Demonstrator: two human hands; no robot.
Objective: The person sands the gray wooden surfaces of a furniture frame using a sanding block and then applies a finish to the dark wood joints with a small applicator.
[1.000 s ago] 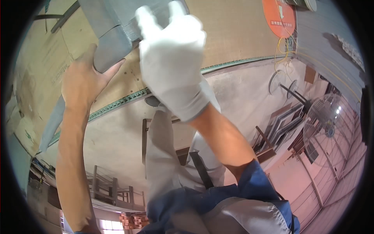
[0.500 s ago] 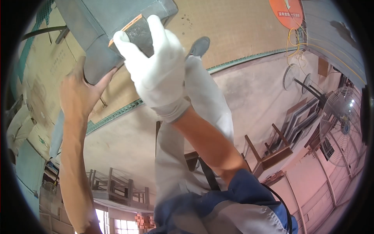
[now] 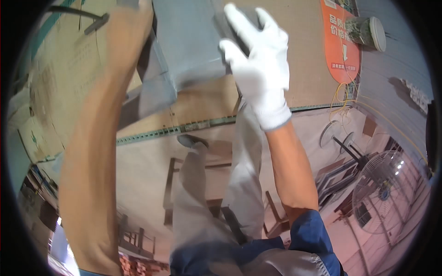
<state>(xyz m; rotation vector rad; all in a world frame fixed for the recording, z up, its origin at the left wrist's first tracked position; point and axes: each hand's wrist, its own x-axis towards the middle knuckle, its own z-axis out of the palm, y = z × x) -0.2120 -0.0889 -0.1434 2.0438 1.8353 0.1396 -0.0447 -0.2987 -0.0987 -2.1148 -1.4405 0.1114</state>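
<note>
A grey, flat-faced workpiece (image 3: 189, 41), like a painted frame or box part, lies at the top of the view on a cardboard-covered table. My bare left hand (image 3: 131, 27) is at its left side, smeared by motion, its fingers hidden at the upper edge. My right hand (image 3: 260, 60), in a white knit glove, is open at the right side of the workpiece. Its fingers are stretched out and apart, with the thumb near the grey edge. A blurred dark-grey shape lies behind those fingers; I cannot tell whether they touch it.
An orange sign (image 3: 341, 41) lies at the table's right, with a white-rimmed tub (image 3: 375, 34) beside it. Yellow cord (image 3: 343, 99) hangs at the corner. On the right stands a caged fan (image 3: 384, 195). A wooden stool frame (image 3: 170, 184) stands near my legs.
My right hand has moved right and spread its fingers; the dark, orange-edged block it pinched is out of sight. My left hand has moved up and right. The grey workpiece has turned and shifted right.
</note>
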